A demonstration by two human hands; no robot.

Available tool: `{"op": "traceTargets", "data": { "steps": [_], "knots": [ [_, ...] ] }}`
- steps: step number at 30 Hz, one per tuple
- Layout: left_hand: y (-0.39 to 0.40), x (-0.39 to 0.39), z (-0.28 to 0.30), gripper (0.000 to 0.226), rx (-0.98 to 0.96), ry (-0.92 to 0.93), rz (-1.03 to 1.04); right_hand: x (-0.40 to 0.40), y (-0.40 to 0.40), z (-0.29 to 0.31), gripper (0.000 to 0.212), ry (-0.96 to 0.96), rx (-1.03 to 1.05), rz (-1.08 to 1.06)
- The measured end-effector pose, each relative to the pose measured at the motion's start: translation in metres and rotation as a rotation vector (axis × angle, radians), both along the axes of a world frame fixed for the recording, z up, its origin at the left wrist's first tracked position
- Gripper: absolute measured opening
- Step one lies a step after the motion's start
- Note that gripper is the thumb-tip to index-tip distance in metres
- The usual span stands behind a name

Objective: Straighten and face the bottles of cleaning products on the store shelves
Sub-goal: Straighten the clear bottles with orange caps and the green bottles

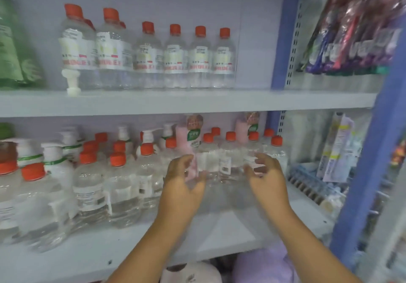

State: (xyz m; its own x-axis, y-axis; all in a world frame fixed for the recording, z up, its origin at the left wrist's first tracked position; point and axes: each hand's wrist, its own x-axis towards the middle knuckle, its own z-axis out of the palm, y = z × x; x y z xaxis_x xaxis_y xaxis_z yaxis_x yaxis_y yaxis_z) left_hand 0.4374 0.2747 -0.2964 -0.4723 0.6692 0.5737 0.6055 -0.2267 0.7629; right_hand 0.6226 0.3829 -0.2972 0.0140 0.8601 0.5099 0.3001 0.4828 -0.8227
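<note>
I see the shelving first: an upper shelf [197, 102] and a lower shelf [136, 245], both pale, with a blue upright [362, 173] at the right. On the upper shelf a row of clear bottles with red caps [151, 56] stands upright, labels mostly forward, and a green pouch [13, 47] sits at the far left. On the lower shelf a bigger crowd of clear red-capped bottles [92, 186] fills the left and middle, mixed with white pump bottles [52, 162]; two pink bottles [191, 137] stand behind them. Hanging packets [356, 36] fill the upper right.

My left hand [184, 181] and right hand [265, 173] reach in over the lower shelf, palms facing each other, on either side of a small group of clear bottles [222, 162] at the right end of that row. Each grip is loose, fingers spread and slightly curled, holding nothing. The frame is blurred, so I cannot tell whether any fingertip touches a bottle.
</note>
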Motion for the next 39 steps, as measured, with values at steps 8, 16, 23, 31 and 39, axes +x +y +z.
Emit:
{"op": "traceTargets", "data": {
  "steps": [8,16,23,31,39],
  "knots": [
    [0.121,0.011,-0.003,0.092,-0.249,0.098,0.143,-0.047,0.072,0.044,0.052,-0.328,-0.009,0.171],
    [0.059,0.029,-0.003,0.085,-0.273,0.059,0.243,-0.049,0.065,0.042,0.045,-0.45,0.006,0.162],
    [-0.128,0.008,0.006,0.074,0.006,0.081,0.376,-0.058,-0.029,0.025,0.058,-0.28,-0.083,0.641],
    [-0.22,-0.107,-0.006,0.088,0.016,-0.03,0.65,-0.123,-0.11,-0.012,0.08,-0.121,0.003,0.685],
    [-0.177,-0.138,-0.029,0.094,-0.115,0.178,0.569,-0.167,-0.125,-0.025,0.091,-0.117,0.034,0.495]
  ]
}}
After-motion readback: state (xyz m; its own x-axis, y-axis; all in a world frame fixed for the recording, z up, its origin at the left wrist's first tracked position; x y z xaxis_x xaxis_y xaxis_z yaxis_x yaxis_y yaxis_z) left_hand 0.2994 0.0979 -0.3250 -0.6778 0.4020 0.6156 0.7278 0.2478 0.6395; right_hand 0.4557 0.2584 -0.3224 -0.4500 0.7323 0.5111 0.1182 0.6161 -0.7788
